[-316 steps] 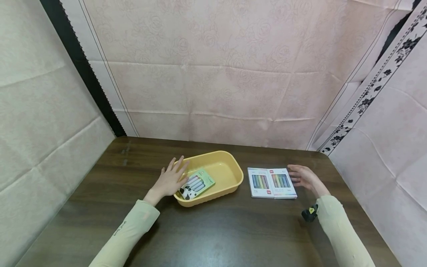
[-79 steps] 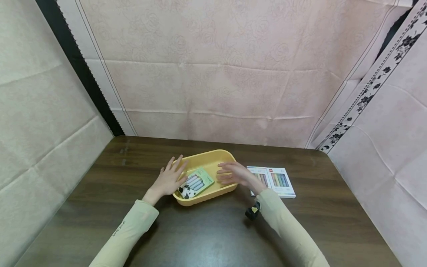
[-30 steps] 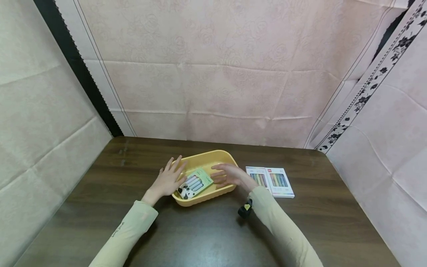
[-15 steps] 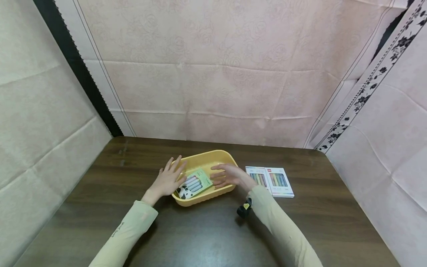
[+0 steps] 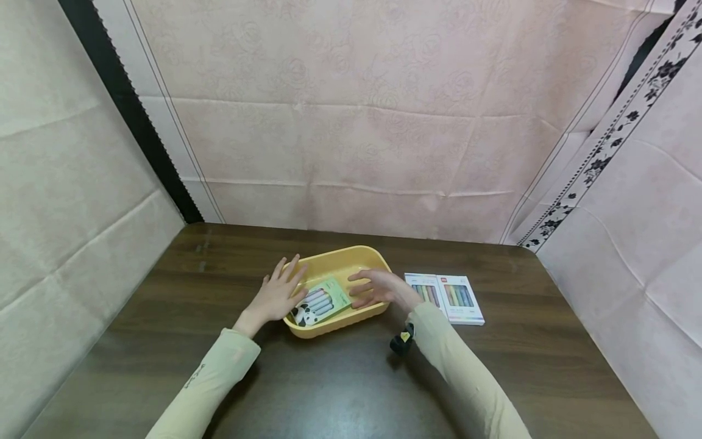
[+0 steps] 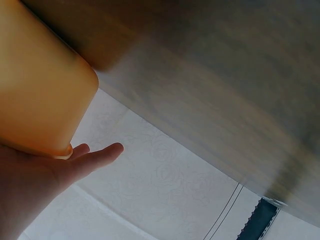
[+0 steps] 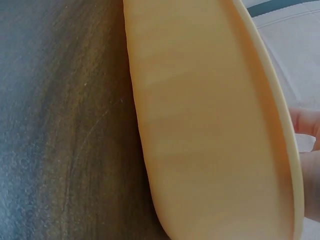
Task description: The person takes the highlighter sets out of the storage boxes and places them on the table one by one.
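A yellow plastic basket stands on the dark wooden table. In its left part lies a green box printed with a panda and a row of pastel sticks. My left hand rests at the basket's left end with fingers spread; the left wrist view shows this hand against the rim of the orange-looking basket. Over the basket's right end hovers my right hand, fingers loosely extended, holding nothing. In the right wrist view the basket's outer wall hides much of that hand.
Right of the basket lie white flat packs side by side, printed with coloured sticks and partly covered by my right forearm. A black wrist device hangs under the right wrist. Pale patterned cloth walls the table's back and sides.
Since the earliest frame my right hand has moved left, from beside the white packs to above the basket. Over the last second both hands stay nearly still.
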`<state>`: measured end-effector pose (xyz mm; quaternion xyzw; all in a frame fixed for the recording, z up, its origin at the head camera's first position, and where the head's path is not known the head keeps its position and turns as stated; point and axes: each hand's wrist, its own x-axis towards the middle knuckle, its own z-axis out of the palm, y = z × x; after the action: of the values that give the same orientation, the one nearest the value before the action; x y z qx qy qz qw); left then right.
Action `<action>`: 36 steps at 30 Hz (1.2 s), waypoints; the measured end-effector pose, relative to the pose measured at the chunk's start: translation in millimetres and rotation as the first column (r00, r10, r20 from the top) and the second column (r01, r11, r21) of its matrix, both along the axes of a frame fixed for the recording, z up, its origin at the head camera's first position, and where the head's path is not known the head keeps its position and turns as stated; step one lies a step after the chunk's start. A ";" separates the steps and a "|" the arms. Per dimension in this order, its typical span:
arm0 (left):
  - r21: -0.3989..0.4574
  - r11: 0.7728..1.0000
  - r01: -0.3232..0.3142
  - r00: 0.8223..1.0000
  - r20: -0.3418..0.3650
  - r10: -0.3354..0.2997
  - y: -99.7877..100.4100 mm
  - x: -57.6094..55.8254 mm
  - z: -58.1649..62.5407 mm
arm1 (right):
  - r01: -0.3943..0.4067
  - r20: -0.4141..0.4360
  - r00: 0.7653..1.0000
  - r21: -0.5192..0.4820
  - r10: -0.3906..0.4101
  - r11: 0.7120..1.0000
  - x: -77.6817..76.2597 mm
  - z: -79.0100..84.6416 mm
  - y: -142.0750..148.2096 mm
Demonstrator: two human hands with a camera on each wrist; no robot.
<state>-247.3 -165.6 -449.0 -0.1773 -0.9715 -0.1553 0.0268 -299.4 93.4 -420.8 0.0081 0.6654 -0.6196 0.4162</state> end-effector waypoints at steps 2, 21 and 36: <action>-0.005 1.000 0.002 1.000 0.000 -0.002 -0.5 -0.6 -0.1 | -0.002 0.000 1.000 -0.007 0.002 1.000 -0.4 -0.3 0.1; 0.017 1.000 0.000 1.000 -0.001 0.000 -0.1 -0.2 1.7 | -0.017 -0.012 1.000 -0.004 0.017 1.000 -2.7 -7.4 -3.7; 0.012 1.000 0.002 1.000 0.010 -0.002 0.7 0.4 1.3 | 0.048 0.099 0.994 -0.087 -0.039 0.995 -5.6 -12.0 -3.0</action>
<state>-246.9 -164.9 -447.8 -0.1772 -0.9705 -0.1620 0.0229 -305.0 90.4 -432.8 0.0341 0.6159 -0.6564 0.4344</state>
